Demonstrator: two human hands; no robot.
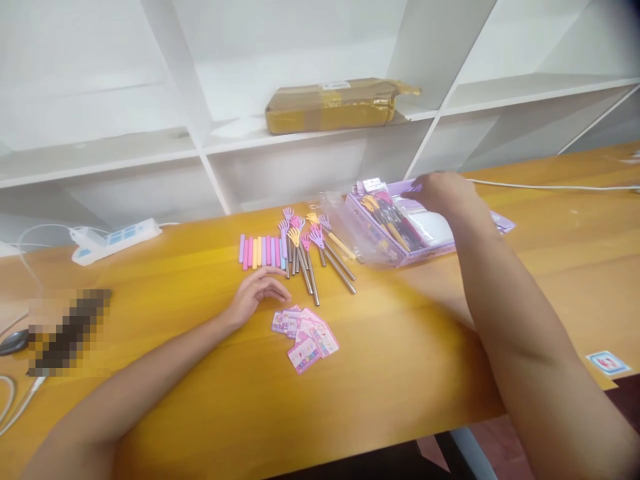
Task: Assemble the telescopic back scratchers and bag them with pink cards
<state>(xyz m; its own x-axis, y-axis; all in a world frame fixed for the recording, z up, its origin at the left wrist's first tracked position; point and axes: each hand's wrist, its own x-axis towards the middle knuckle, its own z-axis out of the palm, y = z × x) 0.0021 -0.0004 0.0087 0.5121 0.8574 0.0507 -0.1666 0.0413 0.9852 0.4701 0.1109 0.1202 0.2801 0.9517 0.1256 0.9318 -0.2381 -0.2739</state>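
My left hand (259, 293) rests on the table with its fingers loosely apart, holding nothing. Just beyond it lie a row of pastel foam-like tubes (263, 252) and a loose pile of hand-shaped back scratchers (307, 250) with metal rods. Several small pink printed cards (313, 337) are fanned out in front of that hand. Over at the right, my right hand (443, 190) reaches to the back right side of a purple open box (430, 252). Its fingers are mostly hidden. More back scratchers (390, 217) and a white piece (431, 227) lie in the box.
A clear plastic bag (345, 220) lies beside the box. At the left are a white power strip (117, 241), cables and a black mouse (15, 342). White shelves hold a taped cardboard parcel (330, 110). A square sticker (608, 363) is near the table's front right edge.
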